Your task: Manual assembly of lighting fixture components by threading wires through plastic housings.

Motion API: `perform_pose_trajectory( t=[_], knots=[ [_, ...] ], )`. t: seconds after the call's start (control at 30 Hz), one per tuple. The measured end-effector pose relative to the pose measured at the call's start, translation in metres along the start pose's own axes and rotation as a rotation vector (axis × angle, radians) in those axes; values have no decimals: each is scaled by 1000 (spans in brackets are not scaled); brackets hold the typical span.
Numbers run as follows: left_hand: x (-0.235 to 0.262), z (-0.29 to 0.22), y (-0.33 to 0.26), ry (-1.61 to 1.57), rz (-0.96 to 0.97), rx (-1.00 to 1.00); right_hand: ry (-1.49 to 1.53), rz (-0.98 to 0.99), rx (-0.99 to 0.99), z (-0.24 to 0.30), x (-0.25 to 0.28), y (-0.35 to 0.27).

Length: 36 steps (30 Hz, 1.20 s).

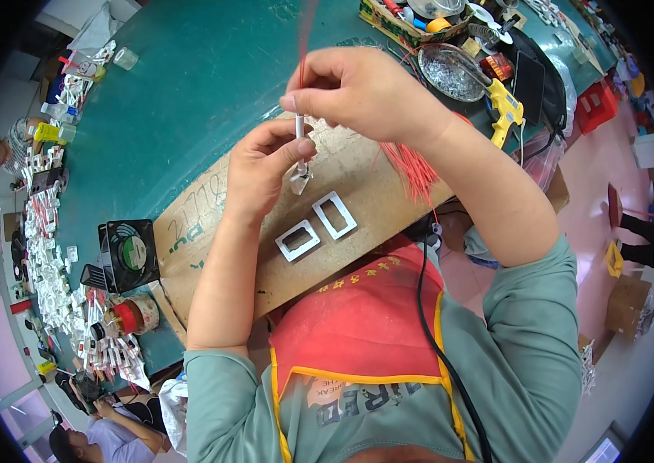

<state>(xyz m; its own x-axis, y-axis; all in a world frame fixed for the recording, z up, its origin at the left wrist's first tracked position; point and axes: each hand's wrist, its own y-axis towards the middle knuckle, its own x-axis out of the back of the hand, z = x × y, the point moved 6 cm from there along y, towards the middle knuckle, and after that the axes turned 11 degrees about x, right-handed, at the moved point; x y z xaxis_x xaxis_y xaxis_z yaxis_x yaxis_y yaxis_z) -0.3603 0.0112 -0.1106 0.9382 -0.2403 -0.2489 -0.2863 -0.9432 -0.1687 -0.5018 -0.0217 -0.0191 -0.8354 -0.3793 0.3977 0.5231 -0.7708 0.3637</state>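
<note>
My left hand (261, 166) pinches the lower end of a thin white tube (300, 135) with a small white part (300, 181) at its tip. Just above it, my right hand (362, 89) pinches the tube's top together with a thin red wire (304, 38) that runs upward. Both hands hover over a brown cardboard sheet (203, 224) on the green table (196, 77). Two white rectangular frames (315, 226) lie flat on the cardboard just below my hands. A bundle of red wires (412, 170) fans out under my right wrist.
A small black fan (128, 255) and a red-capped jar (132, 315) stand at the cardboard's left. Several small white parts (49, 262) pile along the table's left edge. A metal bowl (450, 71), a yellow glue gun (506, 108) and a tray of tools (412, 19) sit at the back right. Another person (103, 432) sits lower left.
</note>
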Motion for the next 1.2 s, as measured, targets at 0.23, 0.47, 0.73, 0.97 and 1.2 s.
perform_pose_trajectory(
  t=[0.23,0.47,0.73,0.97,1.2],
  knots=[
    [2,1,1,4,-8,-13,-112,56,-6,-1,-3,0],
    [11,-2,5,-13,-26,-50,-46,-72,-70,-5,-4,-5],
    [43,-21,-1,-345,-364,-172,-445,23,60,-38,-47,-48],
    [44,-26,-4,-356,-377,-222,-361,6,-92,-44,-49,-42],
    [39,-26,-5,-360,-350,-190,-316,38,-21,-47,-53,-40]
  ],
)
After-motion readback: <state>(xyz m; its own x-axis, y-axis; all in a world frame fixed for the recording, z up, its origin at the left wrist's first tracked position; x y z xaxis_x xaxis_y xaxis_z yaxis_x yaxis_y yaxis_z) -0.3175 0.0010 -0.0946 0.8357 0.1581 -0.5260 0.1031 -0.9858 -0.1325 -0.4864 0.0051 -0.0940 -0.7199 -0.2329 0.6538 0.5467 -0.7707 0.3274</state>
